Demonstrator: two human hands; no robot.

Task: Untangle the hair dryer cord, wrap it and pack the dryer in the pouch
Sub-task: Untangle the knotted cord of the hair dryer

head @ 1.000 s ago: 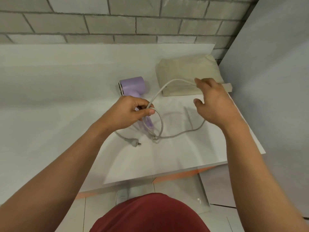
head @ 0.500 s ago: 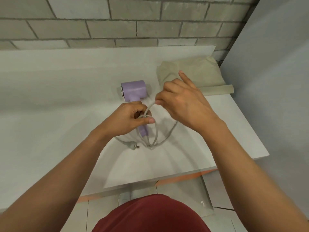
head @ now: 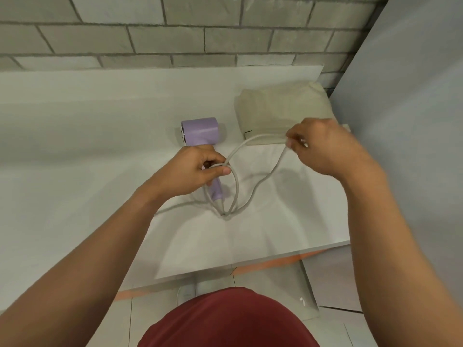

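Note:
A lilac hair dryer (head: 200,131) lies on the white table (head: 75,151), its handle pointing toward me. My left hand (head: 198,169) grips the handle together with loops of the grey cord (head: 263,181). My right hand (head: 323,146) pinches the cord and holds it up to the right, in front of the beige pouch (head: 280,106). From there the cord sags down to the base of the handle. The plug is hidden under my left forearm.
The pouch lies flat at the table's back right corner, close to a grey partition (head: 413,121). A brick wall (head: 175,33) stands behind the table. The table's front edge (head: 250,266) is near my body, tiled floor below.
My right hand has swung from beside my left hand out to the right, drawing a length of cord up into a wide loop. My left hand has kept its grip on the handle.

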